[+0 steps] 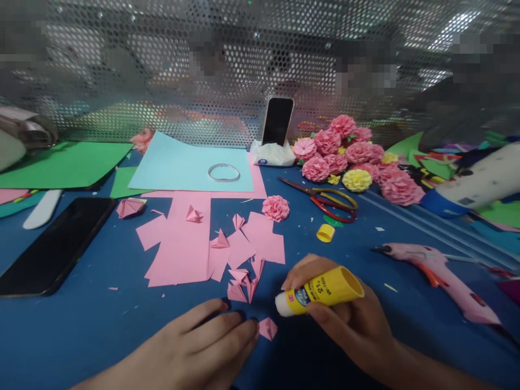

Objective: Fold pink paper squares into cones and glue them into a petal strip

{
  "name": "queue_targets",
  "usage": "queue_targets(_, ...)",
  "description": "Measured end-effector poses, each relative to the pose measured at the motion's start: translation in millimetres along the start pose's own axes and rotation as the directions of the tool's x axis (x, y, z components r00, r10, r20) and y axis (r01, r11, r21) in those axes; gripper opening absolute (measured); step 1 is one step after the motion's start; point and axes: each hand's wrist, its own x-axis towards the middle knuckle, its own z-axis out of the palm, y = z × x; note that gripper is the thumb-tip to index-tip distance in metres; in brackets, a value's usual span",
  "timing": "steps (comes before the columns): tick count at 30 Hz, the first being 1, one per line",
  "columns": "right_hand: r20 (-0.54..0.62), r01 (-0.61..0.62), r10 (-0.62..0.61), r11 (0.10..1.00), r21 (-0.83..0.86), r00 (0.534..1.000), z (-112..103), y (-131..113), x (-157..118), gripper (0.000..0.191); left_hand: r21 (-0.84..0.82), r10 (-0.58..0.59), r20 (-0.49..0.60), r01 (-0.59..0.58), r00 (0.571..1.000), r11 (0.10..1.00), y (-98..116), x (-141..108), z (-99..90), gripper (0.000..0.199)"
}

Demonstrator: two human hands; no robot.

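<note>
My right hand (349,314) grips a yellow glue stick (325,291), its white end pointing left and down. Beneath my left hand (203,341), the table is hidden. Its curled fingertips are at the left edge of a small folded pink paper piece (268,328) and seem to hold it; the thumb cannot be seen. Just above lie several more folded pink pieces (244,281). Loose pink paper squares (264,238) and longer pink sheets (182,249) spread behind them. A pink paper flower (275,208) and the yellow glue cap (325,233) sit farther back.
Scissors (335,203) and a pink glue gun (442,279) lie at right, with paper flowers (345,149) behind. A black phone (52,244) rests at left. A light blue sheet (182,168) bears a ring (224,173). Another phone (278,122) stands against the perforated metal screen (162,81).
</note>
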Motion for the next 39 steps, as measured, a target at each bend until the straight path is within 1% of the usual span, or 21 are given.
queue_targets(4, -0.062, -0.004, 0.009, 0.997, 0.071, 0.998, 2.0, 2.1, 3.1, 0.018, 0.041, 0.01, -0.052, -0.008, 0.999, 0.999, 0.5, -1.1, 2.9, 0.026)
queue_targets(9, -0.059, -0.106, 0.116, 0.981, 0.161, 0.991, -0.2, 4.3, 7.1, 0.025, 0.104, 0.031, -0.003, -0.031, 0.999, 0.994, 0.4, -1.7, 0.0, 0.034)
queue_targets(13, -0.029, -0.209, 0.226, 0.938, 0.278, 0.974, -7.0, 9.9, 7.0, 0.014, 0.103, 0.044, 0.016, -0.045, 0.999, 0.994, -0.1, -2.0, 0.9, 0.035)
queue_targets(15, -0.04, -0.223, 0.244, 0.931, 0.288, 0.969, -10.5, 13.6, 6.7, 0.003, 0.089, 0.043, -0.02, -0.042, 0.999, 0.995, -0.2, -1.2, 1.9, 0.034)
queue_targets(16, -0.038, -0.218, 0.238, 0.934, 0.284, 0.971, -12.1, 15.2, 6.8, 0.006, 0.082, 0.031, 0.004, -0.032, 1.0, 0.996, -0.2, -0.3, 2.0, 0.033)
queue_targets(17, -0.03, -0.206, 0.222, 0.939, 0.276, 0.974, -13.5, 16.4, 6.9, 0.015, 0.081, 0.043, -0.031, -0.041, 0.999, 0.996, -0.2, 0.8, 1.8, 0.033)
queue_targets(18, -0.021, -0.195, 0.208, 0.946, 0.26, 0.978, -14.7, 17.3, 7.3, 0.024, 0.073, 0.018, -0.012, -0.017, 1.0, 0.997, -0.2, 2.2, 1.2, 0.033)
queue_targets(19, -0.013, -0.19, 0.198, 0.953, 0.234, 0.98, -15.6, 17.7, 7.7, 0.029, 0.073, 0.036, -0.019, -0.034, 0.999, 0.997, -0.2, 3.6, 0.3, 0.033)
queue_targets(20, -0.013, -0.192, 0.198, 0.961, 0.201, 0.98, -16.2, 17.9, 8.2, 0.029, 0.075, 0.044, -0.027, -0.042, 0.999, 0.996, -0.1, 4.8, -0.9, 0.032)
queue_targets(22, -0.025, -0.207, 0.213, 0.966, 0.155, 0.977, -16.0, 17.9, 9.2, 0.017, 0.075, 0.069, -0.023, -0.067, 0.997, 0.995, 0.4, 6.1, -3.0, 0.033)
queue_targets(23, -0.031, -0.215, 0.222, 0.964, 0.154, 0.975, -15.3, 17.9, 9.7, 0.015, 0.076, 0.081, -0.017, -0.079, 0.997, 0.994, 0.8, 6.0, -3.8, 0.033)
queue_targets(26, -0.045, -0.217, 0.233, 0.948, 0.232, 0.971, -12.3, 18.0, 11.0, 0.039, 0.08, 0.119, -0.009, -0.118, 0.993, 0.99, 2.3, 3.8, -2.7, 0.034)
queue_targets(28, -0.039, -0.234, 0.252, 0.939, 0.252, 0.967, -11.1, 17.9, 11.6, 0.047, 0.072, 0.137, -0.003, -0.137, 0.991, 0.988, 2.8, 2.3, 1.2, 0.034)
queue_targets(30, -0.007, -0.264, 0.273, 0.936, 0.232, 0.962, -11.7, 17.8, 12.1, 0.044, 0.056, 0.144, -0.027, -0.143, 0.989, 0.988, 2.4, 1.4, 5.9, 0.034)
queue_targets(31, 0.014, -0.275, 0.278, 0.938, 0.212, 0.96, -12.6, 18.0, 12.4, 0.037, 0.062, 0.158, -0.151, -0.151, 0.976, 0.987, 1.6, 0.9, 7.6, 0.034)
queue_targets(32, 0.032, -0.276, 0.275, 0.943, 0.185, 0.961, -13.8, 18.6, 12.8, 0.027, 0.037, 0.111, -0.237, -0.105, 0.965, 0.994, 0.3, 0.4, 8.2, 0.032)
queue_targets(33, 0.038, -0.272, 0.27, 0.95, 0.153, 0.962, -15.2, 19.6, 13.3, 0.017, -0.004, 0.067, -0.255, -0.07, 0.965, 0.998, -1.5, -0.3, 7.7, 0.03)
queue_targets(34, 0.03, -0.267, 0.266, 0.957, 0.114, 0.964, -16.5, 20.9, 13.9, 0.014, -0.041, 0.028, -0.218, -0.037, 0.976, 0.998, -3.6, -1.1, 5.8, 0.027)
queue_targets(36, -0.012, -0.258, 0.259, 0.966, 0.034, 0.966, -18.5, 24.4, 15.3, 0.017, -0.124, -0.082, -0.2, 0.058, 0.976, 0.991, -8.7, -2.9, -0.4, 0.024)
queue_targets(37, -0.032, -0.26, 0.26, 0.966, 0.01, 0.965, -19.0, 26.4, 15.9, 0.015, -0.174, -0.166, -0.156, 0.138, 0.974, 0.975, -11.3, -3.6, -3.9, 0.023)
queue_targets(39, -0.055, -0.267, 0.267, 0.964, -0.002, 0.962, -19.0, 30.5, 16.9, 0.009, -0.278, -0.321, -0.068, 0.291, 0.945, 0.916, -16.0, -4.5, -9.4, 0.023)
